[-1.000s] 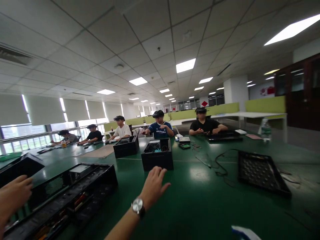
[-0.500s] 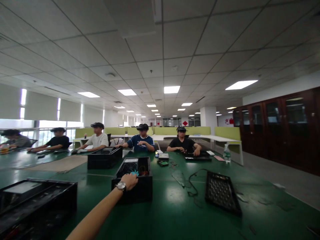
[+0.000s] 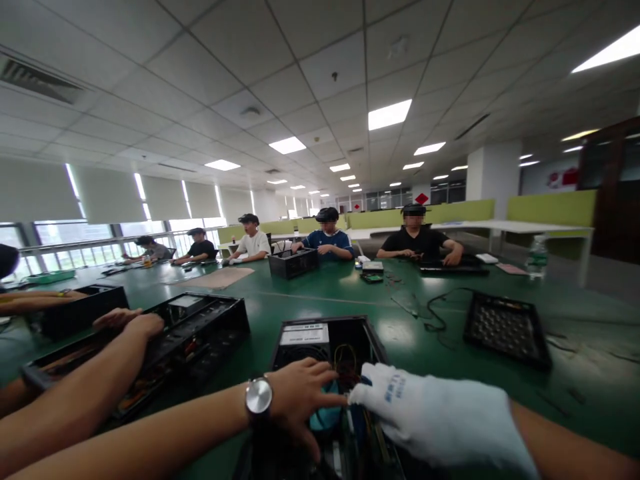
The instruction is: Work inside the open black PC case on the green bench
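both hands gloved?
No: only the right hand wears a white glove; the left hand is bare, with a wristwatch.

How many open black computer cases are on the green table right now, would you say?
4: one under both hands, one at the left beneath a neighbour's hand, one further left, one far across. More may be hidden.
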Tool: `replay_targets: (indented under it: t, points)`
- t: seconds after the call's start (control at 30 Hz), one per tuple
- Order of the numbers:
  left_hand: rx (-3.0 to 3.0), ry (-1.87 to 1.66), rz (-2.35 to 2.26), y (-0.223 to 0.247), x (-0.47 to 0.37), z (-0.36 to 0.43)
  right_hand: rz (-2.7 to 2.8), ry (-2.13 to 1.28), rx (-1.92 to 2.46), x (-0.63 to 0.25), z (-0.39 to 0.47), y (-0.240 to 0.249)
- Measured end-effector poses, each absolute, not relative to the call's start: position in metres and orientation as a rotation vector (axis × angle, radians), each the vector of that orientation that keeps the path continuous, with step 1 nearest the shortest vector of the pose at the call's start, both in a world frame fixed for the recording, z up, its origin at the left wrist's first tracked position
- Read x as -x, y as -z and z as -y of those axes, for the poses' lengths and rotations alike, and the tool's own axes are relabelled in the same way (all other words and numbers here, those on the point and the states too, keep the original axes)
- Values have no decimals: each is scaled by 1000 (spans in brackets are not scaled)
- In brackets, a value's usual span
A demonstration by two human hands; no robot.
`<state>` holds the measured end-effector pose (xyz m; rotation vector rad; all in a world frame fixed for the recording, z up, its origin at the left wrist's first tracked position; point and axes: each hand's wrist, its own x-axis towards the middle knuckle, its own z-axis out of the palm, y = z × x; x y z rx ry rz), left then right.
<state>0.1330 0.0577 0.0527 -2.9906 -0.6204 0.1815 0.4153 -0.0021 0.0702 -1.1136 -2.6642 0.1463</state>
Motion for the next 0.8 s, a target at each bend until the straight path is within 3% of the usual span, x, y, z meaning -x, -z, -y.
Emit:
replay_targets:
  t: [0.2, 0.4, 0.57, 0.8]
  points:
    - [3007, -440, 740, -24, -143, -84, 3176, 443, 1418, -350, -25, -79]
    - [2924, -526, 717, -34, -152, -91, 3152, 618, 1491, -334, -57, -75]
    - [2822, -501, 570, -43, -143, -60, 3253, 506, 1488, -329, -80, -71]
    - [2898, -310, 744, -87, -118, 24, 3449, -16, 1219, -281, -105, -26]
